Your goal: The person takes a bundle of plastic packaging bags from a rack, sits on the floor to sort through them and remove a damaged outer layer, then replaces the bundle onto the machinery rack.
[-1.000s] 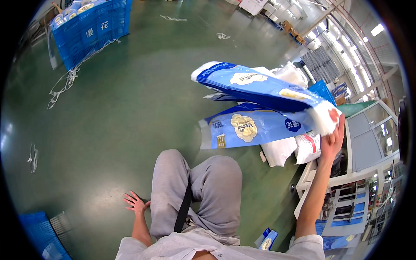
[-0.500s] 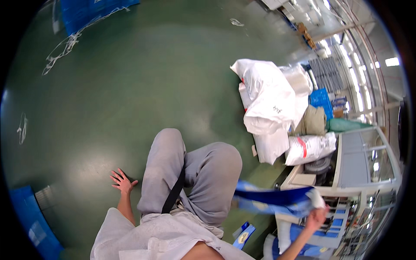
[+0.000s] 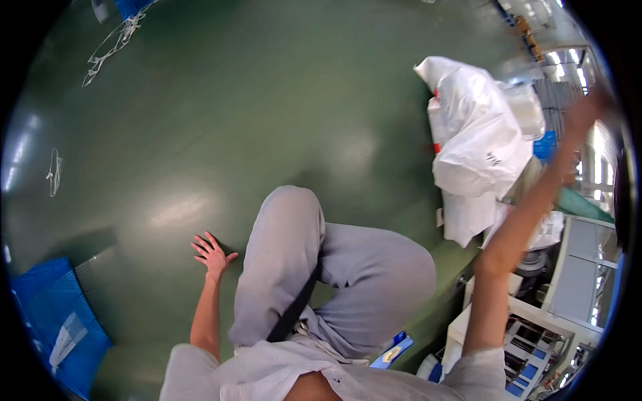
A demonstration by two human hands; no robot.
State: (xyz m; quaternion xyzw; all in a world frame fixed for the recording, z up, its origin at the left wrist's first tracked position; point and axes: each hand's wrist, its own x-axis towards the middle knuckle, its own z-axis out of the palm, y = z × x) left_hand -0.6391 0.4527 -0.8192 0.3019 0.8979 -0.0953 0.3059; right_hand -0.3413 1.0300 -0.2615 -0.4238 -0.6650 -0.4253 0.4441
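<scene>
My left hand (image 3: 212, 255) rests on the green floor beside my bent leg, its fingers spread and flat. Far to the right, my right hand (image 3: 594, 107) is raised at the picture's rim at the end of my stretched arm. Motion smears its fingers, and whatever it may hold does not show. Below that arm lies a pile of white sacks (image 3: 478, 134), partly creased. A small blue packet with a pale patch (image 3: 392, 353) is on the floor close to my right thigh.
A white-framed machine (image 3: 535, 327) stands at the lower right. At the lower left is a blue crate-like container (image 3: 60, 321) with a whitish piece on it. Loose white strings (image 3: 114, 48) trail on the floor at the upper left, and another string loop (image 3: 54, 172) lies at the left.
My right hand has swung up and outward from the lower right; the blue-and-white sheet-like bag it held no longer shows. My left hand stays flat on the floor. The view has shifted.
</scene>
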